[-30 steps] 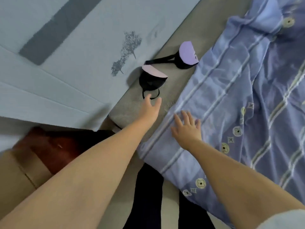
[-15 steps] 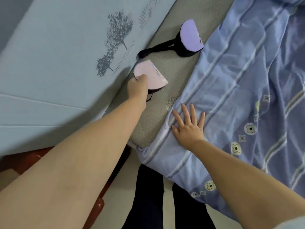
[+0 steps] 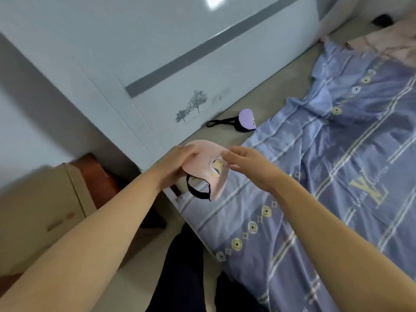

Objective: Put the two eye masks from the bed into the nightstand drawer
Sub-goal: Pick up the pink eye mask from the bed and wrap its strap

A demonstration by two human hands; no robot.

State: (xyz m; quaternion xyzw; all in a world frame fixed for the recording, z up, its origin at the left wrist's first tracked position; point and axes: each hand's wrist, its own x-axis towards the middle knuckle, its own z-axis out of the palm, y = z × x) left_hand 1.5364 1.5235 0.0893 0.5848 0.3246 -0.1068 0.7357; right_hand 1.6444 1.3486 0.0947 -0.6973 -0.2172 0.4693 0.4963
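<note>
1. While we look down past our forearms, we see our left hand (image 3: 177,164) closed around the left end of the pink eye mask (image 3: 208,168), thumb on top and fingers tucked beneath.
2. We hold this mask in the air above the corner of the bed (image 3: 227,136), with the blue striped quilt (image 3: 326,176) just below it.
3. Our right hand (image 3: 247,164) sits at the mask's right end, fingers loosely curled and partly spread; the fingertips meet the fabric near its printed cartoon patch, but we cannot tell whether they actually pinch it.
4. We notice the mask's dark strap (image 3: 197,191) hanging down in a loop under the pink fabric.
5. We see the purple eye mask (image 3: 246,120) lying farther up on the bare grey mattress surface, well apart from our hands, right at the quilt's edge.
6. Its black strap trails out to the left toward the pale headboard (image 3: 180,70), which carries a grey stripe and small printed trees.
7. We find the nightstand (image 3: 45,210) at lower left, beside the bed and partly behind our left forearm; it looks tan with a reddish-brown part, and the blur keeps us from making out its drawer.
8. Our dark trousers (image 3: 182,266) show at the bottom, between the two arms.
</note>
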